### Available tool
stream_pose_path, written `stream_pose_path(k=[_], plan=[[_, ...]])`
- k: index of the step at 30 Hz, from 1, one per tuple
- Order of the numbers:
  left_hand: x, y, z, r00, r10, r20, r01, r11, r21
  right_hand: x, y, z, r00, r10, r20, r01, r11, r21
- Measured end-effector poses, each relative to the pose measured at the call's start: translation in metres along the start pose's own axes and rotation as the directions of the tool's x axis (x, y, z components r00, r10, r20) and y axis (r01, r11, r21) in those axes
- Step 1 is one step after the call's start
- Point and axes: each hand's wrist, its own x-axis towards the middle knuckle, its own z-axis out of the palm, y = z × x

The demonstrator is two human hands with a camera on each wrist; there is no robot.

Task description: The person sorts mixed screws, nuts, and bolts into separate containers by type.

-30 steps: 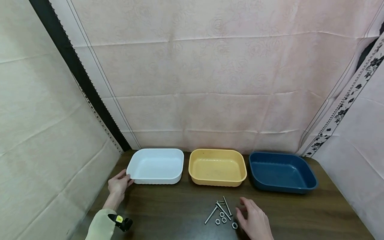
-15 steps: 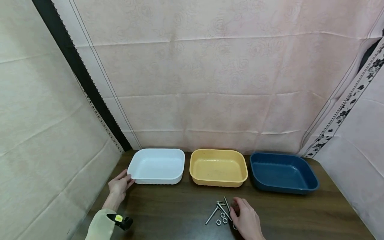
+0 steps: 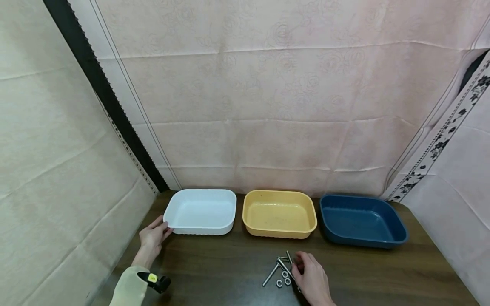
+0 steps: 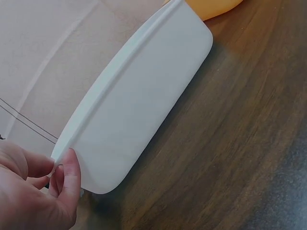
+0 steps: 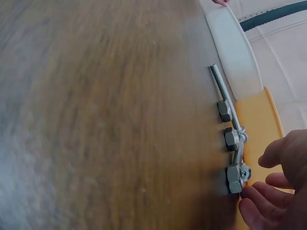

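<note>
My left hand [image 3: 152, 236] holds the front left corner of a white tray [image 3: 200, 231]. In the left wrist view, its thumb and fingers [image 4: 72, 172] lie on either side of the tray's rim. Close to the right side of a small pile of bolts [image 3: 270, 275] and nuts, my right hand [image 3: 311, 278] is lowered with bent fingers. The right wrist view shows a gap between its thumb and fingers, and the fingertips beside the nearest hex nut [image 5: 234, 179]. Part of the pile is hidden behind this hand in the head view.
A yellow tray [image 3: 279, 234] stands in the middle of the row, and a blue tray [image 3: 360, 241] on the right. All stand on a dark wooden table [image 3: 214, 272]. Pale cloth [image 3: 283, 144] hangs behind, with more cloth at both sides.
My right hand has moved left to the edge of the bolts and nuts, now covering part of them. My left hand stays at the white tray's corner.
</note>
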Motion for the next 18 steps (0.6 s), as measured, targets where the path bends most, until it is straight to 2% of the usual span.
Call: stream_pose_path(k=[12, 18], plan=[[-0.0015, -0.0009, -0.0012, 1.000, -0.013, 0.000, 0.013, 1.000, 0.001, 0.0028, -0.0007, 0.0068, 0.999, 0.041, 0.011, -0.041, 0.999, -0.027], [-0.0019, -0.0005, -0.0007, 1.000, -0.012, 0.011, 0.012, 1.000, -0.001, 0.0023, -0.0003, 0.0096, 0.999, 0.037, -0.007, -0.037, 0.999, -0.034]])
